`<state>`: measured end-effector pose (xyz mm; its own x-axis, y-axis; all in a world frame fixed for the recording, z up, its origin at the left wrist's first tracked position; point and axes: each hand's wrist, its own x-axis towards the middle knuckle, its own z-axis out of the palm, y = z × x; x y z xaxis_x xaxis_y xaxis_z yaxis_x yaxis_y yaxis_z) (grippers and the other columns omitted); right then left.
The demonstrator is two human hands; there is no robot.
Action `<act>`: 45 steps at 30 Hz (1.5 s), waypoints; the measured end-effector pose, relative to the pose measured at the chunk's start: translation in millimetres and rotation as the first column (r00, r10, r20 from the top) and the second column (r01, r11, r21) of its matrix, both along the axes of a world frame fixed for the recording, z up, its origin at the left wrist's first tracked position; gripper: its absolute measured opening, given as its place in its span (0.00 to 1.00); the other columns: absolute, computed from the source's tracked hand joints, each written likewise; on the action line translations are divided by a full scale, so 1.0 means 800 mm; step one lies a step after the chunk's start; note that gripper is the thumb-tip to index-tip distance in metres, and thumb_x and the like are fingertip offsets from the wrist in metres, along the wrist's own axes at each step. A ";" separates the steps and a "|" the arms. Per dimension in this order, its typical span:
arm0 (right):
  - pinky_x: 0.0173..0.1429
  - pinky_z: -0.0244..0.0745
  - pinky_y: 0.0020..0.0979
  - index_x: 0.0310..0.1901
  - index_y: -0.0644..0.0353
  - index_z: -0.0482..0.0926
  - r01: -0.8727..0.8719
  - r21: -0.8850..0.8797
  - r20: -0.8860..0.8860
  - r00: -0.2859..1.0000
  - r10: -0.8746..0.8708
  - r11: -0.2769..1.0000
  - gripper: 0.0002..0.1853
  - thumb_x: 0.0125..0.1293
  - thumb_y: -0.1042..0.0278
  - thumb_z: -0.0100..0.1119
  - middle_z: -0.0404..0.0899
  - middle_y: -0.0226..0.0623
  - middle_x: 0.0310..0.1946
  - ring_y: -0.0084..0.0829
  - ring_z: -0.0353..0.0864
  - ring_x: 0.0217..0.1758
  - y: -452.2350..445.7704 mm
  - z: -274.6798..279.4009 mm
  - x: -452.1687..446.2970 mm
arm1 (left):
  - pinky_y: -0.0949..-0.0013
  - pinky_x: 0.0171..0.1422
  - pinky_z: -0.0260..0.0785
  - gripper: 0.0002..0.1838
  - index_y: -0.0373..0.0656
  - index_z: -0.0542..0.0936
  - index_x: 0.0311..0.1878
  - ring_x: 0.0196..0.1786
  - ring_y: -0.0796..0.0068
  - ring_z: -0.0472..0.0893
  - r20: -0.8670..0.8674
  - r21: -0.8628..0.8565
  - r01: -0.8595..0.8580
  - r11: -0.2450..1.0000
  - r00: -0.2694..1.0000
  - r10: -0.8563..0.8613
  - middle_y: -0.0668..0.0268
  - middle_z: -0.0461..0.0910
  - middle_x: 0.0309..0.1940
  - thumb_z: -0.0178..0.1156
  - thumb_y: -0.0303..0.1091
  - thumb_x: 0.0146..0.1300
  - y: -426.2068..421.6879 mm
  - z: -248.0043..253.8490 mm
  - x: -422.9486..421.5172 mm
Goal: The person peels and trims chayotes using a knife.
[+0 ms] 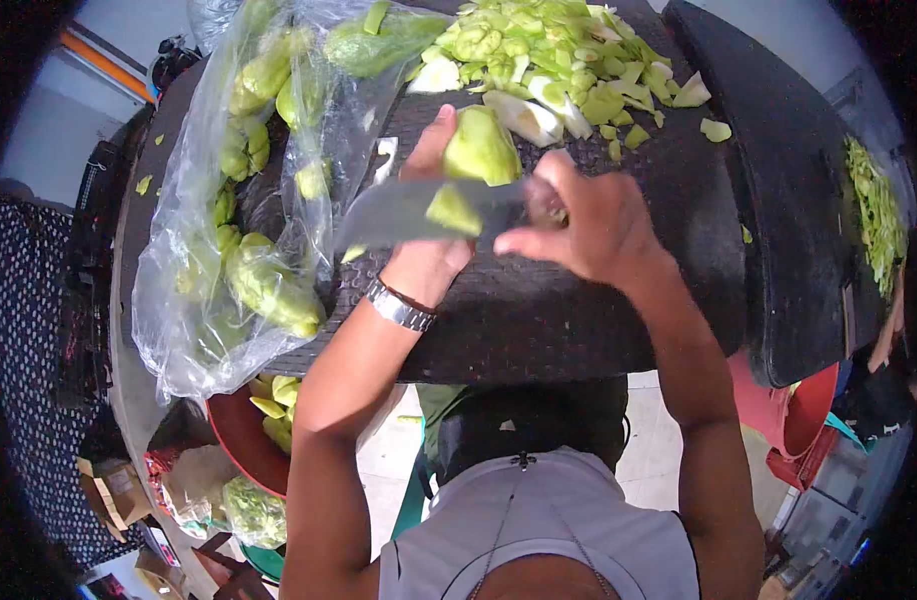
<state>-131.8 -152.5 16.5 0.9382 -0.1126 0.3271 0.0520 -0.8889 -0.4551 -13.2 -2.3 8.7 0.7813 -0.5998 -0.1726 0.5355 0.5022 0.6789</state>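
A pale green chayote [481,146] is held upright in my left hand [433,235], whose wrist wears a metal watch. My right hand [593,215] is closed round the handle of a broad knife [398,212]. The blade is blurred and lies across the front of my left hand, just below the chayote. A cut green piece [454,210] shows against the blade. Behind the chayote, a heap of green slices and peelings [548,50] lies on the dark textured table [598,320].
A clear plastic bag [168,300] with several chayotes covers the table's left side. A dark board [788,200] stands at the right, with shredded green pieces [873,215] beyond it. Red containers [240,455] sit below both table ends.
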 end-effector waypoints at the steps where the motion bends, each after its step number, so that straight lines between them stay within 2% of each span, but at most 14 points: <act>1: 0.35 0.79 0.43 0.43 0.59 0.76 0.078 0.008 -0.056 0.995 -0.077 0.997 0.32 0.59 0.36 0.74 0.81 0.39 0.23 0.47 0.87 0.29 -0.012 0.007 0.001 | 0.62 0.45 0.79 0.22 0.45 0.81 0.53 0.42 0.69 0.86 -0.001 0.045 -0.050 0.998 0.999 0.050 0.65 0.86 0.42 0.55 0.55 0.76 -0.002 0.006 -0.003; 5: 0.42 0.80 0.50 0.39 0.60 0.79 0.301 0.098 -0.090 0.952 -0.293 0.949 0.34 0.62 0.28 0.67 0.84 0.47 0.29 0.52 0.87 0.35 -0.069 0.006 0.002 | 0.62 0.40 0.77 0.22 0.47 0.81 0.56 0.42 0.68 0.87 0.052 0.137 -0.048 0.989 0.998 0.041 0.67 0.87 0.44 0.53 0.56 0.77 0.000 0.023 -0.001; 9: 0.43 0.81 0.47 0.41 0.62 0.81 0.234 0.321 -0.146 0.970 -0.196 0.918 0.33 0.65 0.31 0.66 0.85 0.48 0.29 0.51 0.88 0.36 -0.031 0.018 0.003 | 0.59 0.54 0.81 0.21 0.41 0.79 0.55 0.47 0.66 0.86 -0.025 0.021 -0.003 1.000 1.000 0.003 0.62 0.85 0.46 0.57 0.51 0.77 -0.001 0.027 -0.002; 17: 0.37 0.79 0.43 0.39 0.58 0.75 0.006 0.209 -0.050 0.999 0.005 0.978 0.25 0.61 0.43 0.74 0.82 0.41 0.24 0.48 0.87 0.31 -0.002 0.014 -0.001 | 0.58 0.54 0.81 0.23 0.41 0.79 0.57 0.47 0.66 0.86 0.004 -0.038 0.039 0.999 0.999 -0.038 0.61 0.84 0.47 0.61 0.53 0.75 -0.006 -0.004 0.001; 20: 0.38 0.78 0.44 0.39 0.59 0.77 0.057 0.146 -0.002 0.998 -0.057 0.988 0.25 0.63 0.43 0.72 0.82 0.42 0.24 0.49 0.87 0.31 -0.022 0.010 0.001 | 0.57 0.54 0.82 0.25 0.40 0.79 0.58 0.47 0.63 0.87 0.006 -0.047 0.026 0.999 1.000 -0.026 0.59 0.85 0.48 0.59 0.54 0.76 -0.006 -0.008 0.000; 23: 0.42 0.81 0.47 0.44 0.60 0.82 0.273 0.153 -0.108 0.960 -0.259 0.950 0.34 0.63 0.30 0.66 0.85 0.46 0.29 0.50 0.89 0.36 -0.066 0.002 0.007 | 0.57 0.51 0.82 0.27 0.39 0.80 0.59 0.45 0.60 0.88 0.060 -0.001 0.083 0.997 0.995 -0.083 0.57 0.86 0.50 0.54 0.56 0.77 0.001 0.009 0.000; 25: 0.44 0.79 0.47 0.42 0.63 0.83 0.303 0.245 -0.071 0.953 -0.295 0.921 0.35 0.65 0.30 0.65 0.85 0.49 0.31 0.51 0.88 0.37 -0.069 0.011 0.004 | 0.57 0.51 0.82 0.28 0.40 0.80 0.59 0.45 0.59 0.87 0.056 -0.080 0.120 0.990 0.992 -0.116 0.57 0.87 0.49 0.52 0.57 0.78 0.001 0.016 0.000; 27: 0.43 0.79 0.46 0.41 0.63 0.83 0.228 0.355 0.014 0.968 -0.249 0.907 0.34 0.65 0.30 0.65 0.85 0.49 0.30 0.50 0.88 0.37 -0.064 0.009 0.006 | 0.57 0.55 0.81 0.28 0.40 0.79 0.61 0.48 0.59 0.87 0.018 -0.117 0.140 0.983 0.990 -0.139 0.58 0.86 0.51 0.50 0.57 0.79 0.001 0.016 0.001; 30: 0.41 0.81 0.46 0.39 0.61 0.80 0.232 0.334 -0.094 0.973 -0.213 0.914 0.32 0.64 0.32 0.67 0.84 0.47 0.28 0.49 0.88 0.34 -0.037 0.012 0.004 | 0.56 0.60 0.78 0.30 0.40 0.78 0.63 0.53 0.60 0.85 -0.124 -0.053 0.071 0.996 0.989 -0.077 0.59 0.85 0.54 0.48 0.58 0.79 -0.003 0.011 0.002; 32: 0.39 0.80 0.42 0.41 0.60 0.78 0.117 0.284 -0.049 0.993 -0.108 0.952 0.26 0.65 0.42 0.71 0.83 0.43 0.27 0.45 0.88 0.32 -0.010 0.014 -0.005 | 0.52 0.66 0.75 0.31 0.40 0.77 0.65 0.60 0.59 0.82 -0.143 -0.023 0.018 1.000 0.990 -0.021 0.58 0.83 0.59 0.47 0.59 0.80 -0.003 -0.006 0.008; 33: 0.38 0.80 0.39 0.42 0.60 0.77 0.054 0.254 -0.027 0.998 -0.049 0.966 0.23 0.65 0.46 0.72 0.83 0.41 0.26 0.43 0.87 0.30 0.000 0.014 -0.008 | 0.52 0.56 0.80 0.32 0.40 0.78 0.60 0.53 0.58 0.85 -0.188 -0.023 0.065 0.998 0.980 -0.068 0.57 0.85 0.52 0.48 0.63 0.78 -0.001 -0.005 0.010; 36: 0.33 0.81 0.37 0.42 0.59 0.74 -0.095 0.069 0.068 0.994 0.090 0.993 0.30 0.57 0.42 0.79 0.82 0.35 0.23 0.38 0.88 0.26 0.012 0.004 -0.006 | 0.54 0.45 0.83 0.30 0.40 0.80 0.54 0.38 0.57 0.87 -0.231 -0.181 0.241 0.954 0.932 -0.279 0.56 0.86 0.38 0.52 0.62 0.76 0.004 -0.001 0.010; 40: 0.29 0.81 0.35 0.42 0.60 0.74 -0.136 -0.040 0.135 0.981 0.141 0.990 0.34 0.53 0.38 0.79 0.82 0.31 0.23 0.36 0.88 0.24 0.017 -0.002 -0.004 | 0.56 0.41 0.83 0.27 0.40 0.80 0.51 0.36 0.58 0.88 -0.176 -0.125 0.207 0.970 0.958 -0.227 0.56 0.86 0.37 0.55 0.59 0.75 0.006 -0.004 0.009; 45: 0.30 0.81 0.36 0.42 0.59 0.74 -0.108 -0.078 0.122 0.986 0.117 0.991 0.35 0.53 0.36 0.79 0.83 0.31 0.23 0.36 0.88 0.24 0.018 -0.004 -0.004 | 0.56 0.42 0.84 0.26 0.41 0.81 0.52 0.37 0.59 0.88 -0.191 -0.225 0.268 0.937 0.931 -0.312 0.57 0.86 0.37 0.57 0.58 0.74 0.008 -0.005 0.011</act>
<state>-134.8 -138.4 13.5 0.8942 0.0193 0.4473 0.2067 -0.9040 -0.3741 -4.0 4.4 4.3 0.5238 -0.8328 -0.1791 0.8018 0.4111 0.4337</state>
